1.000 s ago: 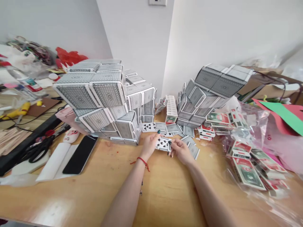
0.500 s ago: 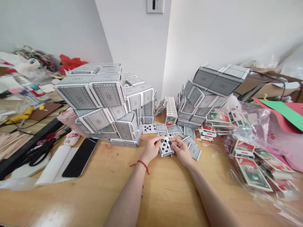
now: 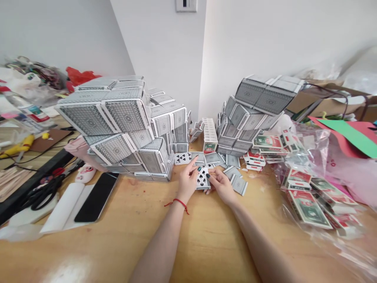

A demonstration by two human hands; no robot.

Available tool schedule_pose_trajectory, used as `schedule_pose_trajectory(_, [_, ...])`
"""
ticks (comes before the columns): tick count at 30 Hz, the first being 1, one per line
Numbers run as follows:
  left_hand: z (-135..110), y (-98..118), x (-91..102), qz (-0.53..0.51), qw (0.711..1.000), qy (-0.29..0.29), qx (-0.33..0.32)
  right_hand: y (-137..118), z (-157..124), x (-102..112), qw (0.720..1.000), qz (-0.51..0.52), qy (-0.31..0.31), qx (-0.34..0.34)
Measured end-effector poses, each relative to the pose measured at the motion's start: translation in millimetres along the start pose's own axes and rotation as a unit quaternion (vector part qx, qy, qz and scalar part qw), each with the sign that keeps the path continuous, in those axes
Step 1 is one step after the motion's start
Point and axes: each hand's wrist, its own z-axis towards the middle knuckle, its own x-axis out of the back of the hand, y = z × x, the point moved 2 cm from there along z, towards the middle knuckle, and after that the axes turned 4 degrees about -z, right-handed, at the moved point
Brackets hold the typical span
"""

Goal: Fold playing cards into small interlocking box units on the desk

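Observation:
Both my hands meet over the wooden table [image 3: 206,243] on one small playing card [image 3: 202,179], a black spade card held face up. My left hand [image 3: 187,181], with a red string at the wrist, pinches the card's left side. My right hand [image 3: 220,184] pinches its right side. Loose grey-backed cards [image 3: 235,181] lie just beyond and to the right of my hands. A face-up club card [image 3: 182,158] lies just ahead of them.
A large stack of grey folded-card blocks [image 3: 118,122] stands at left. A second stack [image 3: 253,106] stands at right. Red-and-green card boxes in clear plastic [image 3: 309,196] fill the right side. A black phone [image 3: 96,196], white paper, scissors [image 3: 44,192] and clutter lie at left.
The card has turned between my fingers from lying sideways to upright, and both hands have stayed together near the same spot. The view shifted slightly.

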Motion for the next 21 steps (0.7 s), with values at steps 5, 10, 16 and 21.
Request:
schedule_pose_trajectory(5, [0,-5,-2.4,-0.056,0.997,0.019,0.043,4,-3,-2,0.999,0.033,-0.022,-0.028])
schedule_pose_trajectory(10, [-1,-9,-4.5,-0.112,0.987,0.033,0.106,8,-5,-3,0.997,0.076,-0.011,-0.020])
schedule_pose_trajectory(16, [-11,-12,-1.1,-0.090,0.987,0.073,0.108,7,-3,-1,0.995,0.096,0.029,-0.001])
schedule_pose_trajectory(21, [-19,-11,-7.4,-0.033,0.995,0.041,0.084,5,-4,-2,0.995,0.098,0.000,-0.019])
